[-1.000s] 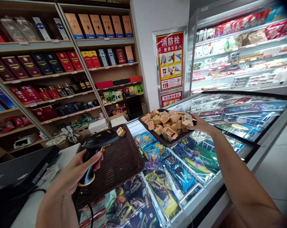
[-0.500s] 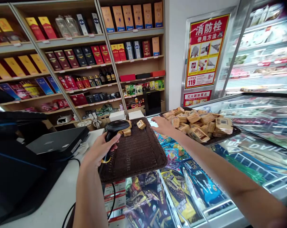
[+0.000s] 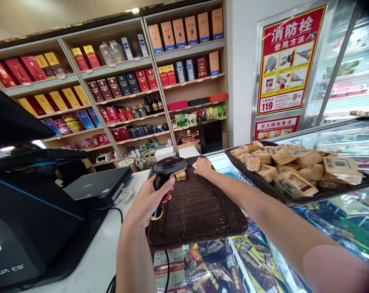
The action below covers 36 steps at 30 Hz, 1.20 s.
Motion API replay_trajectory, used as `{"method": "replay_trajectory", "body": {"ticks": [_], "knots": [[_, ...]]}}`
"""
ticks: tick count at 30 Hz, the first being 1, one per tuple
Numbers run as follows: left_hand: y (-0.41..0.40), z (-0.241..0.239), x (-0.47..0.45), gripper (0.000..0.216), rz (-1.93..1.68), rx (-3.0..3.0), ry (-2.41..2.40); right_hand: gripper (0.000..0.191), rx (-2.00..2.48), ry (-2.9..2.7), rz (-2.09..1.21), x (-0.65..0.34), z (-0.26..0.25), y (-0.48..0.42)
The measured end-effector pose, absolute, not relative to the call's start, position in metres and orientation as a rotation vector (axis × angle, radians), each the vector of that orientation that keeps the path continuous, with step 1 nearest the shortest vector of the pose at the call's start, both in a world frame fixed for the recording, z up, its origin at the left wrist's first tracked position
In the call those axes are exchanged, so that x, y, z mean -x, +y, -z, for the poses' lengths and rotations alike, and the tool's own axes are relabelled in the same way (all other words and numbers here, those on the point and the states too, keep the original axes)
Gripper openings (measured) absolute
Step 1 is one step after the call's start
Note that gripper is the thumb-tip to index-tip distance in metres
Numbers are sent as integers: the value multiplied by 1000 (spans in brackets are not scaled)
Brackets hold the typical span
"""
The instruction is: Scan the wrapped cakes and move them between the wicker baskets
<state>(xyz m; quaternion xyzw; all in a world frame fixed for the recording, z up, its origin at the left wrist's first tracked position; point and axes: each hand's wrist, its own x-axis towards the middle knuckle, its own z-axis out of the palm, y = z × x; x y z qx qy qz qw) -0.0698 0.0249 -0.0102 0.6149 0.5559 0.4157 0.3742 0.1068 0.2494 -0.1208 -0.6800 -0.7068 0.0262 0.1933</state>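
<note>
My left hand (image 3: 152,195) is wrapped round the handle of a black barcode scanner (image 3: 170,163), held over the left side of a dark brown woven tray (image 3: 199,207). Beyond the scanner's head, small tan wrapped packets (image 3: 181,176) lie in the tray, partly hidden. At the tray's far right corner, my right hand (image 3: 203,167) has its fingers closed on another small tan packet (image 3: 194,165), of which only an edge shows. To the right stands a second woven tray (image 3: 282,198), heaped with packets of the same kind (image 3: 297,182).
Both trays rest on a glass-topped freezer holding bagged ice creams (image 3: 260,264). A white counter (image 3: 95,248) on the left carries a dark till (image 3: 28,219) and a flat black box (image 3: 99,185). The scanner's cable (image 3: 168,270) hangs in front. Shelves of boxed bottles (image 3: 123,83) line the wall.
My right hand has come from the gap between the trays to the packet in the near tray's far corner and closed on it. The view has swung left; the scanner stays in my left hand.
</note>
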Motion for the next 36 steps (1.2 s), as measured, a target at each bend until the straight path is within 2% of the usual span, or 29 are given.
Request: {"method": "replay_trajectory", "body": {"ticks": [3, 9, 12, 19, 30, 36], "knots": [[26, 11, 67, 47, -1101, -1563, 1424, 65, 1836, -1964, -81, -123, 111, 226], [26, 11, 52, 48, -1063, -1569, 1325, 62, 1286, -1826, 57, -179, 101, 140], [20, 8, 41, 48, -1011, -1602, 1308, 60, 1199, -1745, 105, -201, 98, 109], [11, 5, 19, 41, -926, -1669, 1263, 44, 1173, -1713, 246, -216, 87, 95], [11, 7, 17, 44, -933, -1687, 1266, 40, 1183, -1795, 279, -209, 89, 91], [18, 8, 27, 46, -946, -1695, 1275, 34, 1581, -1669, 319, -239, 75, 113]]}}
